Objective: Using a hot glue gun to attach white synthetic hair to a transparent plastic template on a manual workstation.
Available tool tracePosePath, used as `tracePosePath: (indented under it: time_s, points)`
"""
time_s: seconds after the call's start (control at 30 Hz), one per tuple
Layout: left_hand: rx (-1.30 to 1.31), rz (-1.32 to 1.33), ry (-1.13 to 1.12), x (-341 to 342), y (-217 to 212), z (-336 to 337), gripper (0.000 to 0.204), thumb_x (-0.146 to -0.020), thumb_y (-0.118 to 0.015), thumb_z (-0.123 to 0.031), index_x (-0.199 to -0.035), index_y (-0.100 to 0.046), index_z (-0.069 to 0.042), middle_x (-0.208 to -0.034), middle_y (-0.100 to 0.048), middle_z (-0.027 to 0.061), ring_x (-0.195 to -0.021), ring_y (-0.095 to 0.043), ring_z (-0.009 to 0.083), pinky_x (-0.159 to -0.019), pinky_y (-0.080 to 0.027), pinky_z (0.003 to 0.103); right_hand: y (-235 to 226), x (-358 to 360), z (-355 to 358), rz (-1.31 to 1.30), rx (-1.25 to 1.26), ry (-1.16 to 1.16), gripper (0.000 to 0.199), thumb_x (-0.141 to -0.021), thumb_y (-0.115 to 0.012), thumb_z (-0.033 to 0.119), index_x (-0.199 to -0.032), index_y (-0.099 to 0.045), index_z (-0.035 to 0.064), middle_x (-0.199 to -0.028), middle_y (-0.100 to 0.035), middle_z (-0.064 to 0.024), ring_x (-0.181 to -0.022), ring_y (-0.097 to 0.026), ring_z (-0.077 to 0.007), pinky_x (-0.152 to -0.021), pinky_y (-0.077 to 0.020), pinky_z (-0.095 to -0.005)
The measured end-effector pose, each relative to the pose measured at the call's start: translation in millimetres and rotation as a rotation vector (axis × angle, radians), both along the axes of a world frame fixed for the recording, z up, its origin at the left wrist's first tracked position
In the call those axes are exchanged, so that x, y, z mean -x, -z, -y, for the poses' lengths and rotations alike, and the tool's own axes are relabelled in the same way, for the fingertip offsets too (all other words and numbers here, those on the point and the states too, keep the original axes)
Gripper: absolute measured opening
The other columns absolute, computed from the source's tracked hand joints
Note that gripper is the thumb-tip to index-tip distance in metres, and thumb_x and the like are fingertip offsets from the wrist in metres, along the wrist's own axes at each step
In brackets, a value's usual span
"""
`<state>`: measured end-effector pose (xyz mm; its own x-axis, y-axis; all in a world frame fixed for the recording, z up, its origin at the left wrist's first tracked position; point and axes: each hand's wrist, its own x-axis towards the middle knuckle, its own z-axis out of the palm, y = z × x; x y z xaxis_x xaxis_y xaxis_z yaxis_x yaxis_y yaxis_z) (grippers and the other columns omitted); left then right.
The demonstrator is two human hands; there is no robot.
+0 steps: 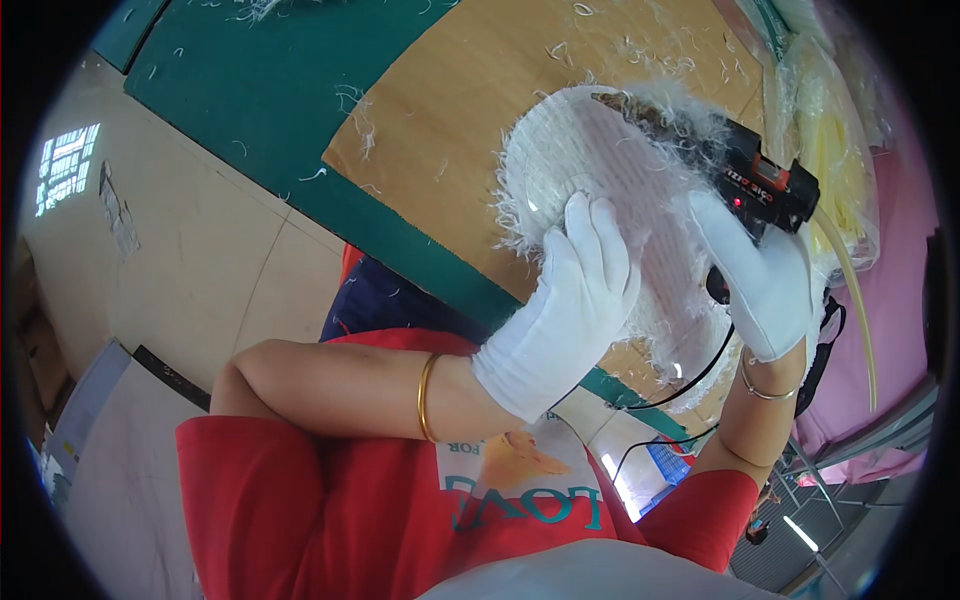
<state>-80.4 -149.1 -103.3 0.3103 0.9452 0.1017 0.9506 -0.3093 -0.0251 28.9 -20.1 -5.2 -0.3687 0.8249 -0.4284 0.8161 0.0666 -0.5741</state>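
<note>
My right hand, in a white glove, is wrapped round a black glue gun with a small red light. The gun's nozzle points left over a long white striped piece with a fringed edge, and white threads cling to its front. A pale yellowish glue stick sticks out of the gun's back and bends down. On the white piece, beside a shiny round patch, rests my gloved left hand, its fingers stretched out and holding nothing. Part of the gun's grip is hidden by my right hand.
A brown cardboard sheet with scattered white threads lies under the piece on a green table. Far right is a clear bag of yellowish sticks, beside pink material. A black cord hangs below the gun.
</note>
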Motion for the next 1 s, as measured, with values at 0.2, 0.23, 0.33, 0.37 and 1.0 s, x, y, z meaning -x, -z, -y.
tracePosePath:
  time_s: [0.2, 0.23, 0.33, 0.37, 1.0]
  points:
    - [0.095, 0.155, 0.039, 0, -3, 1, 0.065, -0.086, -0.07, -0.041, -0.134, -0.056, 0.001, -0.132, -0.049, 0.0285, -0.113, -0.054, 0.0446, -0.08, -0.046, 0.035, 5, 0, -2, 0.087, -0.024, -0.052, 0.035, -0.09, -0.072, 0.028, -0.111, -0.07, -0.0005, -0.086, -0.065, -0.0002, -0.075, -0.053, -0.0091, -0.069, -0.0443, -0.0264]
    - [0.096, 0.155, 0.036, -1, -3, 2, 0.065, -0.086, -0.07, -0.041, -0.134, -0.056, 0.001, -0.132, -0.049, 0.0285, -0.113, -0.054, 0.0446, -0.08, -0.046, 0.035, 5, 1, -2, 0.09, -0.04, -0.055, 0.036, -0.09, -0.072, 0.028, -0.111, -0.07, -0.0005, -0.085, -0.065, -0.0002, -0.074, -0.053, -0.0094, -0.068, -0.044, -0.0266]
    - [0.12, 0.337, -0.134, -3, -2, 5, 0.07, -0.085, -0.07, -0.043, -0.134, -0.054, 0.005, -0.131, -0.05, 0.0272, -0.11, -0.054, 0.0436, -0.082, -0.047, 0.037, 14, -10, -5, 0.048, -0.103, -0.161, 0.036, -0.09, -0.072, 0.029, -0.111, -0.071, 0.0001, -0.083, -0.065, -0.0004, -0.072, -0.053, -0.0101, -0.066, -0.0438, -0.0268]
    - [0.084, 0.231, -0.05, 1, -5, 3, 0.07, -0.086, -0.069, -0.042, -0.134, -0.053, 0.007, -0.13, -0.051, 0.0277, -0.109, -0.054, 0.0431, -0.084, -0.047, 0.038, 16, -13, -6, 0.004, -0.15, -0.256, 0.036, -0.09, -0.072, 0.03, -0.111, -0.071, 0.0006, -0.082, -0.064, -0.0005, -0.071, -0.053, -0.0104, -0.066, -0.0438, -0.0268]
    - [0.007, 0.087, 0.089, -3, -3, 6, 0.047, -0.091, -0.055, -0.021, -0.127, -0.059, 0.01, -0.127, -0.058, 0.0293, -0.115, -0.057, 0.0437, -0.081, -0.048, 0.04, 4, 9, 5, 0.159, 0.105, -0.208, 0.044, -0.087, -0.075, 0.041, -0.115, -0.073, 0.0067, -0.1, -0.074, -0.0152, -0.092, -0.072, -0.0312, -0.084, -0.054, -0.0367]
